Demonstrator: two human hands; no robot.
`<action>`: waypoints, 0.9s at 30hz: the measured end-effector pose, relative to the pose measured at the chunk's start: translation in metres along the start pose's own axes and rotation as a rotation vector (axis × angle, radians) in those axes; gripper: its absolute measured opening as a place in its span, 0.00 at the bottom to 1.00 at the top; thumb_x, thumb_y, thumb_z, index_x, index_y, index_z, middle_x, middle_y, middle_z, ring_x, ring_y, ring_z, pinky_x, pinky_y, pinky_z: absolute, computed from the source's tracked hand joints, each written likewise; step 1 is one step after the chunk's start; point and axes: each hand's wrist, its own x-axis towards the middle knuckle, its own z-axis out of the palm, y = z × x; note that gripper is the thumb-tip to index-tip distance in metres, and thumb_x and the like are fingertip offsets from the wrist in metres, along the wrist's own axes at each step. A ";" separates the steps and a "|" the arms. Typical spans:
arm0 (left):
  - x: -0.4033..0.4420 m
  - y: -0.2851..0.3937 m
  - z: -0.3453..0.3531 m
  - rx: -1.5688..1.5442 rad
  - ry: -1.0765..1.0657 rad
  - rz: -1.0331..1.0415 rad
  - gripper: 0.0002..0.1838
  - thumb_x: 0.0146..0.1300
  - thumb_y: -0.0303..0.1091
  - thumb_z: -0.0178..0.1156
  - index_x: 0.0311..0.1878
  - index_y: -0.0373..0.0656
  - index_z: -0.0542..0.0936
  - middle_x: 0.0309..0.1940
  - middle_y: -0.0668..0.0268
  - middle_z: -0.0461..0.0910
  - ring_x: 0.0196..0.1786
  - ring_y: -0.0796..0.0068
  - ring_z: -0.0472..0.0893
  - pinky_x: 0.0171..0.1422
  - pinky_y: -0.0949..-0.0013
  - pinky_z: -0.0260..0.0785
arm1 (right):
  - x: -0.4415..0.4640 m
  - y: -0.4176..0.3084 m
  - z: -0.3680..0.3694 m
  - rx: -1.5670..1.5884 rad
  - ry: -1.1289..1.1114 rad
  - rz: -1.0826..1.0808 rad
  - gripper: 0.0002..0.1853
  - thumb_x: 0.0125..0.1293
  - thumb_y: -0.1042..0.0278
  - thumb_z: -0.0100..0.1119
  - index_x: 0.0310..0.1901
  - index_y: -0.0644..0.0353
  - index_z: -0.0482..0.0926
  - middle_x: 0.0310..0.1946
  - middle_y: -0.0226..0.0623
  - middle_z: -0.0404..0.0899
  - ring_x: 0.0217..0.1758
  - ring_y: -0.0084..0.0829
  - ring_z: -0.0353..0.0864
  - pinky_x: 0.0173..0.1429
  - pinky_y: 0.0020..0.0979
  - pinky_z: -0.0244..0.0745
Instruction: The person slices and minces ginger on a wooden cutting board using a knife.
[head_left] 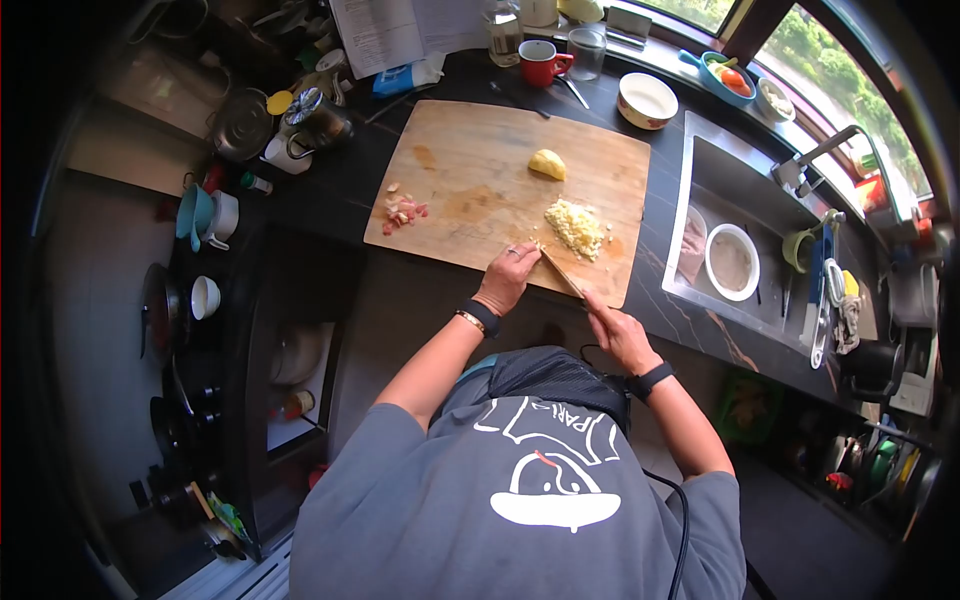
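Observation:
A wooden cutting board (480,190) lies on the dark counter. My right hand (622,335) is closed around the handle of a knife (562,272), whose blade points up and left over the board's front edge. The fingers of my left hand (510,268) are bent together near the blade's tip, and what they hold, if anything, is too small to tell. Just beyond the knife lies a pile of chopped pale-yellow pieces (575,228). Behind that pile sits a larger yellow piece (547,164). Small pink pieces (403,211) lie at the board's left side.
A sink (735,200) with a white bowl (732,262) is at the right. Behind the board stand a red mug (540,66), a glass (586,54) and a patterned bowl (647,101). A metal pot (318,118) stands at the left.

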 end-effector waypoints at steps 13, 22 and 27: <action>-0.001 0.003 -0.004 0.045 -0.020 0.005 0.12 0.58 0.21 0.59 0.45 0.40 0.81 0.46 0.61 0.82 0.47 0.58 0.82 0.52 0.62 0.77 | 0.001 -0.020 -0.020 0.042 0.005 -0.009 0.27 0.72 0.68 0.55 0.72 0.47 0.65 0.36 0.50 0.83 0.38 0.52 0.84 0.43 0.45 0.78; -0.003 0.002 -0.001 0.045 0.004 0.002 0.15 0.55 0.18 0.58 0.47 0.39 0.82 0.47 0.59 0.82 0.48 0.56 0.81 0.55 0.61 0.76 | 0.040 -0.014 0.008 0.091 0.032 -0.029 0.26 0.74 0.66 0.53 0.72 0.44 0.66 0.44 0.52 0.84 0.42 0.55 0.84 0.46 0.49 0.80; -0.004 0.000 -0.002 0.028 -0.017 -0.006 0.16 0.55 0.18 0.58 0.48 0.39 0.82 0.47 0.58 0.82 0.49 0.55 0.82 0.56 0.60 0.76 | -0.001 -0.005 -0.005 0.122 0.036 -0.027 0.26 0.73 0.68 0.53 0.72 0.45 0.67 0.42 0.51 0.85 0.42 0.54 0.85 0.45 0.47 0.79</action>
